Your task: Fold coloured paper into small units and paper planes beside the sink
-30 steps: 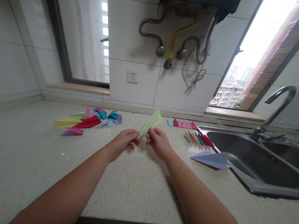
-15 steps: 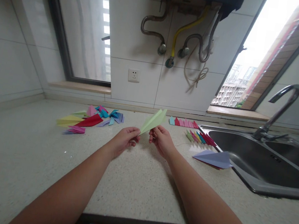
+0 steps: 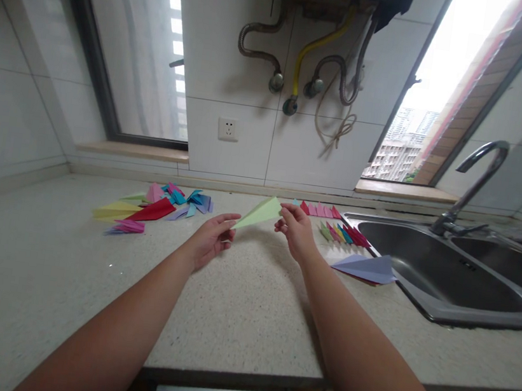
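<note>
A light green paper airplane [image 3: 261, 213] is held above the countertop between my two hands, its pointed nose to the left. My left hand [image 3: 213, 239] has its thumb and forefinger at the nose. At the wide rear end, my right hand [image 3: 297, 231] pinches the edge, its other fingers curled below. Left of my hands lies a loose pile of folded paper pieces, among them a red paper airplane [image 3: 151, 210] and a yellow one [image 3: 117, 211]. Beyond my right wrist rests a lavender paper airplane [image 3: 367, 267], with red paper under it.
Small folded papers stand in two rows, a pink one [image 3: 320, 210] near the wall and a multicoloured one [image 3: 345, 234] in front. A steel double sink [image 3: 412, 305] with a faucet [image 3: 476, 185] is at the right. Hoses and a socket [image 3: 228, 129] are on the tiled wall.
The green airplane has turned flatter, its rear end lowered. My right hand has moved from its underside to the rear edge, and my hands are farther apart. The view has shifted slightly.
</note>
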Tool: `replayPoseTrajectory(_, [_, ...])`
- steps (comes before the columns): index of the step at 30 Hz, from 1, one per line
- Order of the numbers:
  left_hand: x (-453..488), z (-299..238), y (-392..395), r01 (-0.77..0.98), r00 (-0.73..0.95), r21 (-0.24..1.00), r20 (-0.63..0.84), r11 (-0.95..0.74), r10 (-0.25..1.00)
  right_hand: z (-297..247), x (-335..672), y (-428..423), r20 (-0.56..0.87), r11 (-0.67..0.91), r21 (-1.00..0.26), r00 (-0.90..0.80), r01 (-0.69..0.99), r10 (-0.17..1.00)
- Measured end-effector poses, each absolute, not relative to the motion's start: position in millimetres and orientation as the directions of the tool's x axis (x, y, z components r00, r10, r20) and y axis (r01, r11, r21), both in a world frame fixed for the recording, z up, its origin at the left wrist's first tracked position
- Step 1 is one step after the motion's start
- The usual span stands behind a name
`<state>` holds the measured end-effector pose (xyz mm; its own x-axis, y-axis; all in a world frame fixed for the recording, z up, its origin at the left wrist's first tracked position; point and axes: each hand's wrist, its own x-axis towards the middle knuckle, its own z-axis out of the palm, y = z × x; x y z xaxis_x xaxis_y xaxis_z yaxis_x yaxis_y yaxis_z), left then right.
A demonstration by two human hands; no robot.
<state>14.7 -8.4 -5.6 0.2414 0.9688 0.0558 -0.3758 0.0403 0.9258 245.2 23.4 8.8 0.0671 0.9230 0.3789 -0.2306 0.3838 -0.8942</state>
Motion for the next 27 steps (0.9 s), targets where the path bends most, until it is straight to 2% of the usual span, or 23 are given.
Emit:
replayPoseTrajectory(7, [12.6, -6.9, -4.2, -0.456, 0.236, 0.887, 0.04, 0.074, 0.971, 10.4, 250.7, 22.2, 0.394, 0.39, -0.905, 0.012, -0.172, 0.919])
replayPoseTrajectory(11, [13.5, -4.7, -8.6, -0.403, 0.249, 0.915, 0.11, -0.001, 0.962, 12.5, 251.9, 20.3, 0.437, 0.439, -0.892, 0.045, -0.107, 0.898])
replayPoseTrajectory(15, [14.5, -5.9, -8.6, -0.351, 0.235, 0.936, 0.117, -0.028, 0.965, 11.1, 251.2, 21.1, 0.515, 0.513, -0.857, 0.07, 0.043, 0.855])
replayPoseTrajectory(20, [14.6, -9.8, -5.2, -0.301, 0.217, 0.953, 0.098, -0.029, 0.971, 11.9, 253.4, 20.5, 0.641, 0.601, -0.747, 0.069, 0.284, 0.764])
replayPoseTrajectory(27, [15.4, -12.8, -5.8, -0.254, 0.265, 0.967, 0.095, -0.025, 0.96, 18.4, 264.5, 6.6, 0.715, 0.602, -0.61, 0.03, 0.515, 0.698])
